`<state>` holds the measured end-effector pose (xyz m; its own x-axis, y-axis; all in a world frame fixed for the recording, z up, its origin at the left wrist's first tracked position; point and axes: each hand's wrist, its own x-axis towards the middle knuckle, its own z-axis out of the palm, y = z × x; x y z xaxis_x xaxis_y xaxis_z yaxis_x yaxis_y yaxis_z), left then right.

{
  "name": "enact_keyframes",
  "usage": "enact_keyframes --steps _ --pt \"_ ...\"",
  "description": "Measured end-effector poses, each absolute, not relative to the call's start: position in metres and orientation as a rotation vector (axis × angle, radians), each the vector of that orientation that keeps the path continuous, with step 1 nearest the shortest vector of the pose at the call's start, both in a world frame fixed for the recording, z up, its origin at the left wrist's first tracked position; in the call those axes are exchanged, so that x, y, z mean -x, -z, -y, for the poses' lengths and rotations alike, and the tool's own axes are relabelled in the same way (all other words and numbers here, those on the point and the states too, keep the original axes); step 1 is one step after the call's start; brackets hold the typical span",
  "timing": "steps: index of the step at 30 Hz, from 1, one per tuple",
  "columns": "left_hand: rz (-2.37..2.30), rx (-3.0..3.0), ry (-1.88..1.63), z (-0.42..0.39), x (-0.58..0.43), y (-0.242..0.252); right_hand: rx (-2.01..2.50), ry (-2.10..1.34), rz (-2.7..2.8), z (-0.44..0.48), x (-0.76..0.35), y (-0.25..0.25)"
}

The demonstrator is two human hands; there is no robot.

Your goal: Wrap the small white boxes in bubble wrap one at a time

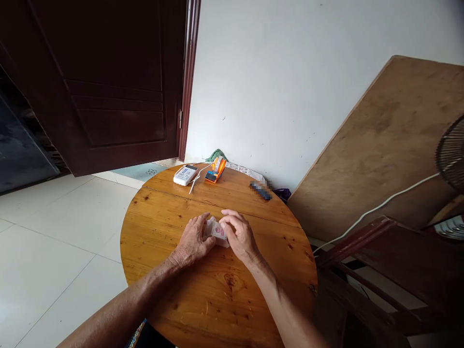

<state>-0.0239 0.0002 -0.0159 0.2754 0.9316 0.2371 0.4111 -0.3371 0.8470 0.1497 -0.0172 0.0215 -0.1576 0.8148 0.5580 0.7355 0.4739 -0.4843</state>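
- Clearly, at far left, one dark red-brown door (119, 116) stands ajar over pale tiles (54, 246), cut off by the frame.
- One white box-shaped device (185, 175) lies near the tabletop's far left edge; blue print marks its face, too small to read.
- The left hand (195, 239), near the middle of the round wooden tabletop (159, 222), holds the packet's left end between thumb and fingers.
- One white cable (195, 184) loops beside the device.
- One small packet (217, 232) in clear wrapping lies at the tabletop's middle, between two hands; its red print is unreadable and both ends are partly hidden.
- One orange tape dispenser (219, 171), with a blue part, sits near the far edge; a green bundle (216, 154) shows partly behind it.
- The right hand (239, 235) bends over the packet's right end, thumb and fingers drawn narrow; whether they pinch the wrapping, I cannot tell.
- One dark, elongated object (260, 190), pixelated beyond recognition, lies by the far right edge.
- One brown board (384, 140) leans against the wall, and one fan (453, 152) is cut off at far right.
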Motion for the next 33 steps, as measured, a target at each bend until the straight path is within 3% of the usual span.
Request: enact_keyframes --steps 9,15,22,28,33 --pt "-0.871 -1.536 -1.013 0.005 0.024 0.008 1.37 -0.516 1.505 -0.052 -0.147 -0.047" --pt "-0.703 -1.384 -0.985 0.002 0.024 0.009 1.511 -0.516 1.36 -0.08 -0.161 -0.05" --pt "-0.868 -1.382 -0.965 -0.003 0.024 0.008 1.696 -0.448 1.401 -0.007 -0.177 -0.045" --pt "-0.868 -1.358 -0.989 -0.004 0.023 0.005 1.848 -0.106 1.753 0.034 -0.155 -0.028" --pt "-1.012 -1.673 -1.186 -0.001 0.031 -0.003 1.691 -0.455 1.508 0.023 -0.178 -0.008"
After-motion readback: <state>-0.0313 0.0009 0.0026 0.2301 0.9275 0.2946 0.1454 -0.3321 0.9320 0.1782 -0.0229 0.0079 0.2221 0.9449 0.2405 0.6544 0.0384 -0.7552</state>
